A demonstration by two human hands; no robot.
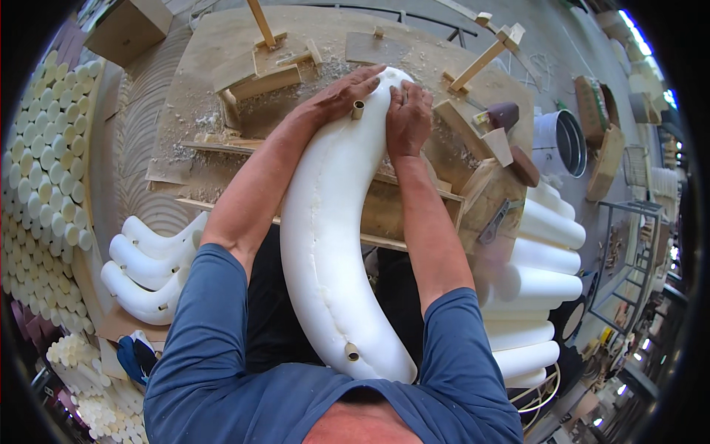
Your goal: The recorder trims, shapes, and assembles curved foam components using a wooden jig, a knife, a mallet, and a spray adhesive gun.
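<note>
A large curved white foam piece (325,237) reaches from close to my chest to the middle of the wooden workbench. A rough seam runs along its length. A short brass-coloured tube (358,110) sticks out near its far end, and a similar tube end (352,352) shows near its close end. My left hand (351,95) is closed over the left side of the far end, fingers stretched along the foam by the tip. Around the right side of that end curls my right hand (409,117), thumb side toward the tip. Both palms press against the foam.
Wooden blocks (266,80) and an angled stick (477,65) stand on the shavings-strewn bench (200,81). A utility knife (494,222) lies at its right. Curved white pieces (151,259) lie at left; straight white cylinders (543,285) are stacked at right, near a metal bucket (569,144).
</note>
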